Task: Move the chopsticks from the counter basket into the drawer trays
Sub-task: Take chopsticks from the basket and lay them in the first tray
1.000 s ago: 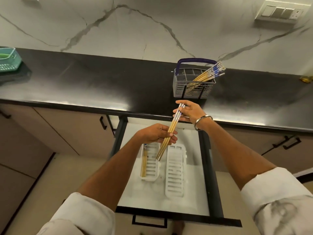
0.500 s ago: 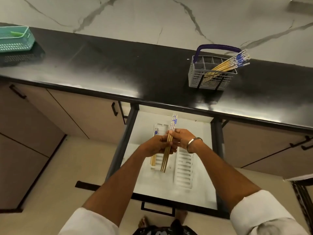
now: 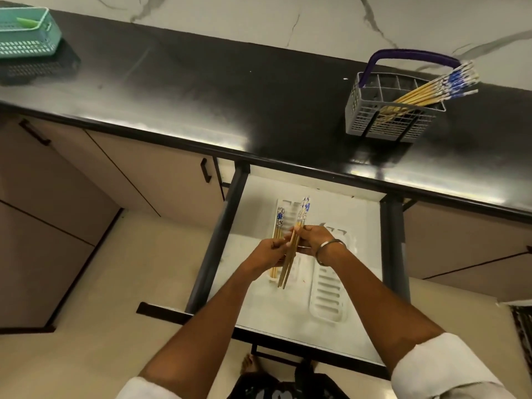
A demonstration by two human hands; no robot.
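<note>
A bundle of wooden chopsticks (image 3: 302,212) with blue-and-white tops is held over the open drawer (image 3: 354,220). My left hand (image 3: 266,253) and my right hand (image 3: 312,239) both grip it near the middle, just above the left white tray (image 3: 288,205). A pair of chopsticks (image 3: 278,223) lies in that tray along its left side. The right white tray (image 3: 328,298) holds nothing. On the black counter stands a grey basket (image 3: 388,122) with a purple handle and several chopsticks (image 3: 431,89) leaning out to the right.
A green plastic basket (image 3: 27,38) sits on the counter (image 3: 201,90) at the far left. Beige cabinet doors (image 3: 129,174) with black handles flank the drawer. The drawer's black front rail (image 3: 259,332) is near my feet.
Both hands have lowered the bundle of chopsticks from near the counter edge down over the left tray. My view has tipped down and left.
</note>
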